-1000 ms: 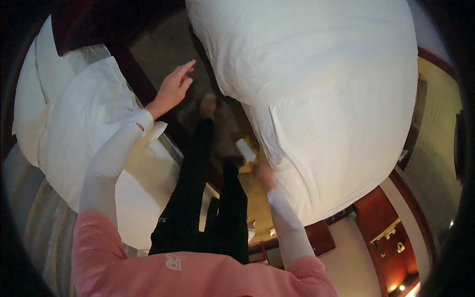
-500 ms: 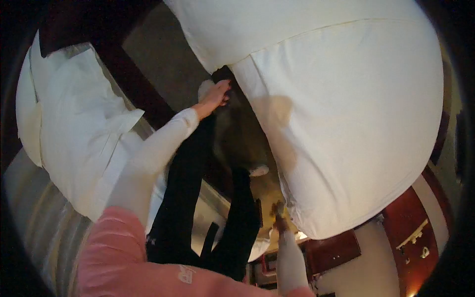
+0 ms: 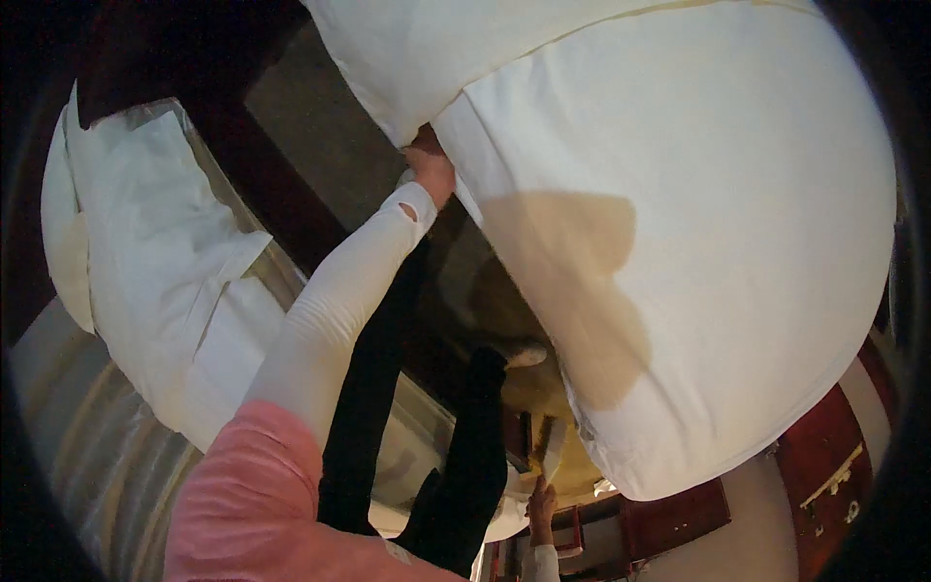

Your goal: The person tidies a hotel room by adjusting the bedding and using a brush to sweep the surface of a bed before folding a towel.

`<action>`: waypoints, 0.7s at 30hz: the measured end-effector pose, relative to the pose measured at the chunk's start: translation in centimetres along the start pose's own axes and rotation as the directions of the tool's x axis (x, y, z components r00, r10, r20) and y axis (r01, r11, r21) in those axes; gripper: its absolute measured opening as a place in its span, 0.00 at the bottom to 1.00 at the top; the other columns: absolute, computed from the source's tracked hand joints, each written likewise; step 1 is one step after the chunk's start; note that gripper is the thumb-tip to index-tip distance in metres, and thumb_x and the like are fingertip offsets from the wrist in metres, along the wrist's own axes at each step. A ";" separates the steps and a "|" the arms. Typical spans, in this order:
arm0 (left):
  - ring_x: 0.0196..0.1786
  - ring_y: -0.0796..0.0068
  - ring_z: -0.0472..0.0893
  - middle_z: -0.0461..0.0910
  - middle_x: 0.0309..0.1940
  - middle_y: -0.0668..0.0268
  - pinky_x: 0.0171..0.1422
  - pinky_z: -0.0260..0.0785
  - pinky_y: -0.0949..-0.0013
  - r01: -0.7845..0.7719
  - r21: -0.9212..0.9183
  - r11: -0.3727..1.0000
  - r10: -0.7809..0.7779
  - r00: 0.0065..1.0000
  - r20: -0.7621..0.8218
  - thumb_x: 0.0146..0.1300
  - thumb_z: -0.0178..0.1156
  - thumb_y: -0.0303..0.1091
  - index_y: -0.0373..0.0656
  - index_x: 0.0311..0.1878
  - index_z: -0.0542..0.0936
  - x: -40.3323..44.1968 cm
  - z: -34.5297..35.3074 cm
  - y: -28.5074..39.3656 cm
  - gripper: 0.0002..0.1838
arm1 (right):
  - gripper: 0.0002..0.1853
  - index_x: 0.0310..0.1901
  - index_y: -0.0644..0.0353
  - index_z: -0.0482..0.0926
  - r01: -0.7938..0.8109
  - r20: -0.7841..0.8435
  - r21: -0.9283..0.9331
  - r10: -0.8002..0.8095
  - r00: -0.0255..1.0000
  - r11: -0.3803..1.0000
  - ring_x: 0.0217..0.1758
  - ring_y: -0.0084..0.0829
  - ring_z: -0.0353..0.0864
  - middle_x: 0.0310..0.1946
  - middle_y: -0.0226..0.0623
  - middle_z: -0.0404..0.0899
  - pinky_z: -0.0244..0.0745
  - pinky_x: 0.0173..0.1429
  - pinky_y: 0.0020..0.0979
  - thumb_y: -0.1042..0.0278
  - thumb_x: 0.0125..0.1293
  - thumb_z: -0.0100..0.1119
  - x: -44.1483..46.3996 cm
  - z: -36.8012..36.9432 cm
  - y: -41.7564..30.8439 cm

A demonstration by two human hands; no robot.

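Observation:
A white sheet [image 3: 737, 242] covers the bed on the right, its side hanging down. My left hand [image 3: 433, 175] is at the sheet's edge near a fold, closed on the cloth; its fingertips are hidden behind it. Low in the view, my right hand [image 3: 541, 504] is closed around a long pale object that looks like a brush [image 3: 554, 451]. It is held beside the lower end of the bed, apart from the sheet.
Another white-covered bed [image 3: 165, 252] is on the left, beside a ribbed curtain [image 3: 116, 456]. My legs [image 3: 364, 417] stand between the two beds. Dark red furniture [image 3: 679, 519] is at the lower right. A shadow falls across the sheet.
My left hand has moved in against the sheet's edge, and its fingers have gone out of sight. My right hand has moved lower in the view; the pale object now shows more clearly.

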State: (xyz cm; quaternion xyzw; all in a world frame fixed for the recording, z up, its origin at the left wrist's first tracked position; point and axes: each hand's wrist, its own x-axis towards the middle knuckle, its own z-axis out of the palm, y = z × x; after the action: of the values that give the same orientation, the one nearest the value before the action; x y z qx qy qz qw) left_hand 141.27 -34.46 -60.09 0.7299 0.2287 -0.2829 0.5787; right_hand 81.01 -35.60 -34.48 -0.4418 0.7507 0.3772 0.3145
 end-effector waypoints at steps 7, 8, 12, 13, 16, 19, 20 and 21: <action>0.42 0.70 0.75 0.76 0.40 0.64 0.46 0.67 0.66 -0.241 0.483 0.842 0.259 0.965 0.031 0.66 0.52 0.47 0.42 0.49 0.72 5.4 -3.7 -4.6 0.18 | 0.19 0.27 0.57 0.69 0.808 0.206 -0.372 -0.808 0.552 0.457 0.17 0.43 0.76 0.15 0.43 0.75 0.68 0.22 0.39 0.50 0.61 0.60 -2.6 -6.7 -11.5; 0.42 0.70 0.75 0.76 0.40 0.64 0.45 0.67 0.66 -0.266 0.526 0.808 0.277 0.959 0.060 0.66 0.52 0.47 0.42 0.48 0.72 6.2 -4.1 -4.7 0.18 | 0.19 0.27 0.57 0.69 0.869 0.208 -0.320 -0.867 0.453 0.377 0.18 0.44 0.76 0.16 0.44 0.75 0.65 0.20 0.39 0.51 0.60 0.61 -3.1 -7.9 -15.0; 0.40 0.70 0.75 0.77 0.37 0.63 0.43 0.67 0.67 -0.339 0.638 0.691 0.277 0.940 0.198 0.66 0.52 0.46 0.40 0.46 0.73 8.2 -5.7 -5.5 0.18 | 0.17 0.39 0.60 0.76 0.686 0.116 -0.535 -0.762 0.637 0.493 0.37 0.53 0.76 0.29 0.46 0.77 0.70 0.43 0.48 0.54 0.59 0.60 4.8 -10.1 -13.5; 0.39 0.70 0.75 0.77 0.36 0.63 0.42 0.67 0.67 -0.354 0.660 0.663 0.268 0.935 0.232 0.66 0.52 0.46 0.40 0.45 0.73 8.8 -6.1 -5.5 0.17 | 0.18 0.41 0.59 0.77 0.676 0.023 -0.608 -0.842 0.539 0.416 0.41 0.52 0.76 0.32 0.48 0.78 0.70 0.47 0.47 0.51 0.60 0.58 6.8 -10.3 -13.6; 0.37 0.71 0.75 0.77 0.34 0.63 0.41 0.67 0.67 -0.404 0.709 0.578 0.220 0.914 0.341 0.66 0.52 0.46 0.39 0.43 0.73 8.9 -10.7 -6.5 0.17 | 0.17 0.44 0.59 0.77 0.420 -0.041 -0.651 -0.581 0.813 0.632 0.37 0.49 0.79 0.32 0.48 0.79 0.73 0.41 0.46 0.54 0.61 0.55 14.3 -8.8 -6.2; 0.36 0.71 0.75 0.77 0.32 0.63 0.39 0.67 0.67 -0.457 0.737 0.498 0.118 0.878 0.464 0.67 0.52 0.46 0.38 0.41 0.74 7.6 -15.7 -6.6 0.18 | 0.18 0.47 0.59 0.77 0.258 0.157 -0.619 -0.206 0.966 0.741 0.34 0.45 0.82 0.32 0.49 0.81 0.76 0.36 0.45 0.57 0.62 0.51 17.5 -6.8 2.6; 0.35 0.72 0.76 0.78 0.31 0.63 0.39 0.67 0.67 -0.463 0.742 0.485 0.062 0.864 0.499 0.67 0.52 0.46 0.37 0.40 0.74 6.2 -18.8 -6.5 0.18 | 0.18 0.48 0.59 0.76 0.317 0.214 -0.601 -0.235 0.948 0.733 0.33 0.44 0.83 0.32 0.49 0.82 0.76 0.34 0.45 0.58 0.62 0.50 15.3 -5.3 4.3; 0.34 0.72 0.76 0.78 0.31 0.63 0.38 0.67 0.67 -0.463 0.749 0.475 -0.002 0.850 0.527 0.67 0.52 0.46 0.37 0.40 0.74 5.4 -20.6 -6.5 0.18 | 0.17 0.44 0.58 0.77 0.446 0.255 -0.592 -0.369 0.894 0.671 0.29 0.44 0.83 0.29 0.47 0.81 0.76 0.31 0.45 0.54 0.63 0.50 13.3 -4.2 3.4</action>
State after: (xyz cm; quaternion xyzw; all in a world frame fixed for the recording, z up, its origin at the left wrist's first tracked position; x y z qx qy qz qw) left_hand 143.94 -12.83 -64.88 0.8532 -0.1889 -0.4378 0.2112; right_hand 71.91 -43.74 -42.05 -0.6558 0.4405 0.5532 0.2643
